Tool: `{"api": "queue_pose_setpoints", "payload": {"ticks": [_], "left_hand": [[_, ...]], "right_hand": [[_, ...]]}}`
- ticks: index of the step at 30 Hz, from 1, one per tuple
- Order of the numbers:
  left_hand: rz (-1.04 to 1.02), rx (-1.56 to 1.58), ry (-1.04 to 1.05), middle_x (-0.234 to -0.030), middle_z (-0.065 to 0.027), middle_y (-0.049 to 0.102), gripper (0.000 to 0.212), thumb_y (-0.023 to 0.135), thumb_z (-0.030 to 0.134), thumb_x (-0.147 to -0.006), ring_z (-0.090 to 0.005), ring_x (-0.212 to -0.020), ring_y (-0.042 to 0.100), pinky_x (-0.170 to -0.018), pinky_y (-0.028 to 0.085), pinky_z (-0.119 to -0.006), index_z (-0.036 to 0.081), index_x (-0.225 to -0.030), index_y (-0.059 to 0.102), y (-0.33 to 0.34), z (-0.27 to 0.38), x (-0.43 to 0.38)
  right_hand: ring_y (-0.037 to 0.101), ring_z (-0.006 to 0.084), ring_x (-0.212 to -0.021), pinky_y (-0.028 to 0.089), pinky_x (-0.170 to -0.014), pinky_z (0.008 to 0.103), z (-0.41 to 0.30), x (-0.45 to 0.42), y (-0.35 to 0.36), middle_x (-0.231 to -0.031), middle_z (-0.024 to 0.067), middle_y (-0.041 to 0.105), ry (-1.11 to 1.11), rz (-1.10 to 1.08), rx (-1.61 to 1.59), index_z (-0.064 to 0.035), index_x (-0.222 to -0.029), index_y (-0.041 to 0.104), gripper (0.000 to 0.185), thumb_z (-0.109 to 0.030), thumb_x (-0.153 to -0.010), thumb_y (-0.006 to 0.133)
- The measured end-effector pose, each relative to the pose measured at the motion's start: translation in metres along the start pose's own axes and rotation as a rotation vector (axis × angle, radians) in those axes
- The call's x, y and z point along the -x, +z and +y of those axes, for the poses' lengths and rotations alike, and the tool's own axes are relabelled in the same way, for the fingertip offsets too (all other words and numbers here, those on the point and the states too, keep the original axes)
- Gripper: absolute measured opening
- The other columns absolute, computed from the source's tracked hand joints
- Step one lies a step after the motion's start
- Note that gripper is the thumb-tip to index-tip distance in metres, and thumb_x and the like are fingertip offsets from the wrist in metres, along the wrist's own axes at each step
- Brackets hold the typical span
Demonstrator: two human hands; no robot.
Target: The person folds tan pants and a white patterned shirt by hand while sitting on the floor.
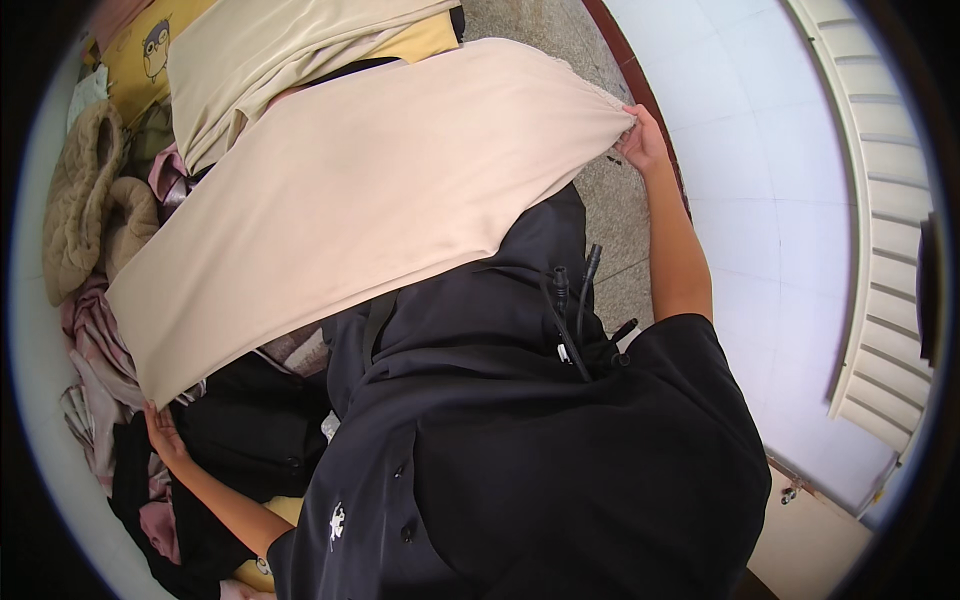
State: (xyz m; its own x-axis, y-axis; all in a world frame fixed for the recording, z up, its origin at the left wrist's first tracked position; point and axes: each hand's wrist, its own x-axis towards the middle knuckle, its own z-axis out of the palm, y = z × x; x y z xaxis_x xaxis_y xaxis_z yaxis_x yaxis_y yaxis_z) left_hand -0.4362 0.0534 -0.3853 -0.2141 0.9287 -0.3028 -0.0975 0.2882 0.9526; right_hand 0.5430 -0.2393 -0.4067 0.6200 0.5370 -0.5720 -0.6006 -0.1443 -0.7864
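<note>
A pale beige garment (330, 187), smooth and stretched nearly flat, spans the space between my two hands. It looks like trousers laid double lengthwise, with a gathered edge at its right end. At that gathered end, the fingers of my right hand (645, 142) pinch the corner. My left hand (165, 436) is at the opposite lower corner, its fingertips against the cloth and partly behind it. Beyond lies a cream garment (262, 56) over other folded clothes. Under and beside my left forearm is a black garment (240, 420) with a button.
Plush brown clothing (79, 210), pink satiny fabric (97, 337) and a yellow cloth with an owl print (146, 60) are heaped at the left. Black cables (574, 315) hang at my front. A speckled floor (615, 225), a white tiled wall (757, 187) and a slatted panel (889, 225) stretch along the right.
</note>
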Motion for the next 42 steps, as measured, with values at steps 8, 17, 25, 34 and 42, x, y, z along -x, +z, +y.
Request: {"api": "queue_pose_setpoints", "payload": {"ticks": [8,17,25,34,42], "left_hand": [[-0.026,-0.031,-0.004,-0.129,-0.0143,0.054,0.049,0.059,0.014,-0.091,-0.0222,-0.118,0.053,-0.107,0.039,-0.035,-0.006,-0.133,0.045,0.004,-0.001,-0.003],[-0.009,-0.027,-0.010,-0.127,-0.0142,0.056,0.046,0.059,0.014,-0.091,-0.0220,-0.117,0.054,-0.107,0.039,-0.035,-0.006,-0.131,0.047,0.010,0.002,0.004],[-0.016,-0.010,-0.013,-0.126,-0.0136,0.056,0.042,0.059,0.015,-0.091,-0.0217,-0.118,0.053,-0.106,0.039,-0.035,-0.006,-0.127,0.049,0.013,0.003,0.009],[0.025,-0.001,-0.030,-0.124,-0.0124,0.057,0.042,0.060,0.013,-0.090,-0.0212,-0.117,0.054,-0.104,0.041,-0.033,-0.006,-0.126,0.050,0.018,0.006,0.018],[0.012,-0.002,-0.041,-0.125,-0.0120,0.057,0.050,0.062,0.014,-0.089,-0.0212,-0.119,0.053,-0.105,0.039,-0.034,-0.004,-0.132,0.045,0.021,0.002,0.024]], "right_hand": [[0.061,0.0168,-0.099,0.044,-0.090,0.0335,0.018,-0.024,-0.033,-0.113,0.0076,0.065,-0.109,-0.008,0.346,-0.0044,-0.115,0.060,0.041,-0.034,-0.087,0.061],[0.051,0.0227,-0.119,0.036,-0.103,0.0406,0.037,-0.007,0.019,-0.126,0.0135,0.056,0.037,-0.060,0.628,-0.0043,-0.124,0.055,0.067,-0.058,-0.085,0.059],[0.043,0.0296,-0.129,0.034,-0.106,0.0423,0.037,-0.062,0.076,-0.138,0.0213,0.045,0.122,-0.119,0.382,0.0000,-0.138,0.041,0.088,-0.062,-0.080,0.063],[0.061,0.0231,-0.108,0.047,-0.094,0.0367,-0.006,-0.046,0.060,-0.119,0.0154,0.062,0.038,-0.200,0.340,-0.0013,-0.124,0.056,0.061,-0.040,-0.080,0.074],[0.055,0.0280,-0.112,0.041,-0.098,0.0379,-0.009,-0.034,0.178,-0.122,0.0179,0.057,-1.070,-0.055,1.157,-0.0008,-0.119,0.057,0.046,-0.036,-0.090,0.061]]}}
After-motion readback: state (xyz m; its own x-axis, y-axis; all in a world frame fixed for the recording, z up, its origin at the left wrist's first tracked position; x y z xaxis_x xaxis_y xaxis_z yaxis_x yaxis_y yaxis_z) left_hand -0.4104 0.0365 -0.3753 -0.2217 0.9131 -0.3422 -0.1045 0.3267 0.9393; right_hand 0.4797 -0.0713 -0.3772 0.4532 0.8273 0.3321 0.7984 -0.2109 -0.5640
